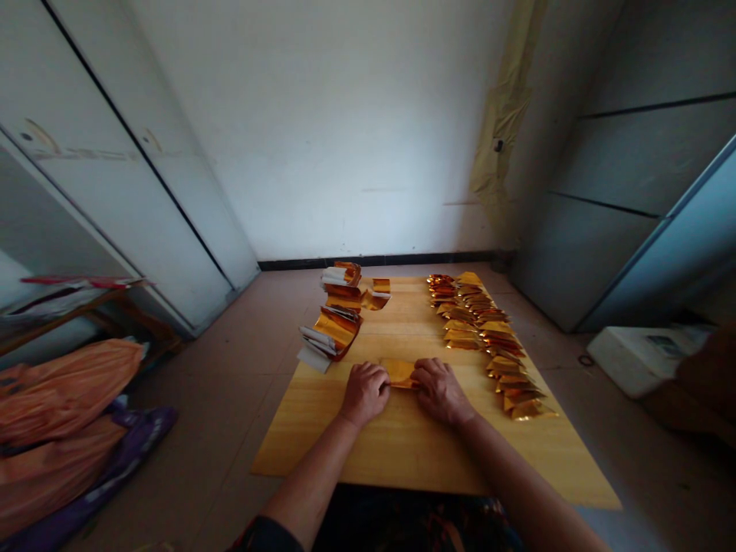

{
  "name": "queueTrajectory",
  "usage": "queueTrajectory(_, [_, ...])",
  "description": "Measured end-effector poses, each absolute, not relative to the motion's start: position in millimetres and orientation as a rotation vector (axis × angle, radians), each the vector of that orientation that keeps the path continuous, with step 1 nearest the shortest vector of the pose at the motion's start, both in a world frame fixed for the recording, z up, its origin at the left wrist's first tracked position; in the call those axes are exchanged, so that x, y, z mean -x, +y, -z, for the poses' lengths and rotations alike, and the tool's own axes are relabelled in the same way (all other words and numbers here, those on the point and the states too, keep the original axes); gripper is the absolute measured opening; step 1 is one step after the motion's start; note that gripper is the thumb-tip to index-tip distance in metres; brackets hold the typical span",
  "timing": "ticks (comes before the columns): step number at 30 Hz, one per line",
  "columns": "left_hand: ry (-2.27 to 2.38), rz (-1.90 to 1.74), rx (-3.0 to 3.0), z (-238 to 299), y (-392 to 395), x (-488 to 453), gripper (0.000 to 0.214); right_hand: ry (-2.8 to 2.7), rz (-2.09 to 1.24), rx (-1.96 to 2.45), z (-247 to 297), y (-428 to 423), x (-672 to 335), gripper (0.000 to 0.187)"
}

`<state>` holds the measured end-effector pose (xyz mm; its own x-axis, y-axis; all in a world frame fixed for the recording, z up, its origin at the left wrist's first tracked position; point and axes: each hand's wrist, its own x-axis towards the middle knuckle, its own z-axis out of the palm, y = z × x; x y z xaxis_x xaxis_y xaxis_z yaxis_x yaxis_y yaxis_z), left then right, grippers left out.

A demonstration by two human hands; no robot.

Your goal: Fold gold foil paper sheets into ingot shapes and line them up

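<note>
A sheet of gold foil paper (401, 371) lies on the wooden board between my two hands. My left hand (366, 389) has its fingers closed on the sheet's left end. At the right end, my right hand (440, 386) grips the same sheet with bent fingers. Beyond my left hand are curled stacks of gold foil paper (340, 326), some with the pale backing showing. To the right, folded gold paper pieces (471, 307) overlap in rows running toward me. The fingertips are partly hidden beneath the hands.
The wooden board (368, 452) carries all the paper. A white box (635, 356) stands on the floor at right, near a grey cabinet (621, 169). Orange bags (63, 399) lie at left, beside a low wooden rack (103, 310). A wall (345, 138) rises behind the board.
</note>
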<state>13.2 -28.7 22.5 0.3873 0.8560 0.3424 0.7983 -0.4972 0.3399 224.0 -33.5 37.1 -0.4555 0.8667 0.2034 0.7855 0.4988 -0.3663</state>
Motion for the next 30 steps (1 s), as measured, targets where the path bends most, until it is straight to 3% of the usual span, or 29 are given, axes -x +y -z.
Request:
queueTrajectory(3, [1.435, -0.761, -2.538, -21, -29, -9, 0.01, -2.344, -0.277, 1.384, -33, -37, -224, 0.016])
queueTrajectory(14, [1.482, -0.773, -2.321, -27, -20, -9, 0.027, -2.2, -0.245, 1.723, -41, -36, -216, 0.028])
queueTrajectory(30, [1.658, -0.622, -2.328, -23, -16, -18, 0.022, -2.117, -0.207, 1.971, -41, -31, -204, 0.012])
